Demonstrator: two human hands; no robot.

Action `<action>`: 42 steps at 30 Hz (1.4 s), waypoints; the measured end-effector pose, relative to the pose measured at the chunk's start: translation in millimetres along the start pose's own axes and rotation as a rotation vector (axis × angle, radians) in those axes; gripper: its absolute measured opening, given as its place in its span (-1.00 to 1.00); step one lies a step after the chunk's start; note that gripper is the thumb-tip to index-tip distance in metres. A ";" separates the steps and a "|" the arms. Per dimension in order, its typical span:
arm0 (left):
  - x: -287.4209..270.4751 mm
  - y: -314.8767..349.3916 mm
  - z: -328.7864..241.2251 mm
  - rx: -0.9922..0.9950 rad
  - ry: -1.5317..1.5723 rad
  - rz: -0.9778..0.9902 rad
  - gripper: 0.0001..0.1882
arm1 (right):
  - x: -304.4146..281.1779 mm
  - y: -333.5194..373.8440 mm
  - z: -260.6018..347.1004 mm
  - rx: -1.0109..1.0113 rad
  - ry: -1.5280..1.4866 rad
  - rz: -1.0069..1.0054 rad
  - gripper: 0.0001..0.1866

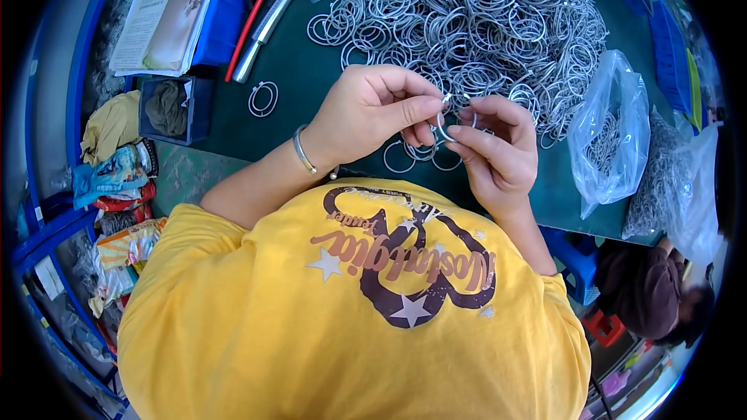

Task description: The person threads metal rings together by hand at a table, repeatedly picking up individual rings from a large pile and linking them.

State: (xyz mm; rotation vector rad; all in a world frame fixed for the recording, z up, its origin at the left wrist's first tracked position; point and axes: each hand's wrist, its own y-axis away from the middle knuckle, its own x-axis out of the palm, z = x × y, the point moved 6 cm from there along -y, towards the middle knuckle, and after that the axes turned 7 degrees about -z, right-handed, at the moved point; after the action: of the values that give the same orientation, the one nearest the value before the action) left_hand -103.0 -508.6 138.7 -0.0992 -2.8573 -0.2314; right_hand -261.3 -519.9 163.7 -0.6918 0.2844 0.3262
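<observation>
Left hand: thumb and forefinger of the left hand (377, 107) pinch the left side of a metal ring (441, 129), close to one of its ends.
Right hand: thumb and fingers of the right hand (502, 144) grasp the same ring from its right side.
Ring in hand: held up between the two hands, over the near part of the table (299, 47); its two pale ends are apart, with the gap at the far side.
Loose rings: several loose rings (398, 157) lie just beside and below the hands; how many is partly hidden by the fingers.
Ring heap: a large heap of silver-grey rings (475, 19) spreads over the far middle and right of the dark green table.
Ring pair: two overlapping rings (263, 99) lie well apart from the heap, to the left.
Far left: a red stick (247, 35) lies beside a pale, slender piece (261, 43); left of them are papers (167, 12) and a blue bin (216, 40).
Near left: a small dark box (191, 134) contains dark cloth (165, 106).
Right side: a clear bag (595, 183) with small metal pieces inside sits near the heap.
Wrist: a metal bangle (302, 151) circles the left one.
</observation>
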 end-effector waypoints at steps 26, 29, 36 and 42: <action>1.0 -3.7 7.6 -0.021 0.048 -0.047 -0.85 | -8.7 -13.0 4.7 0.044 -0.049 -0.101 -0.79; 2.0 -3.7 8.6 -0.041 0.059 -0.037 -0.86 | -8.8 -12.8 6.2 0.022 -0.056 -0.105 -0.79; 2.5 -2.1 13.6 -0.091 0.086 -0.026 -0.86 | -7.4 -13.2 8.2 -0.008 -0.073 -0.106 -0.78; 2.4 -1.7 11.9 -0.073 0.055 -0.028 -0.86 | -6.4 -11.9 9.1 -0.040 -0.081 -0.093 -0.76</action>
State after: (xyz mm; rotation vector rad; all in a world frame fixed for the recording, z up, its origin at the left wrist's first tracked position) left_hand -108.6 -508.2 127.8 -0.0662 -2.7969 -0.3384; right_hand -261.3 -523.7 179.6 -0.7274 0.1683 0.2706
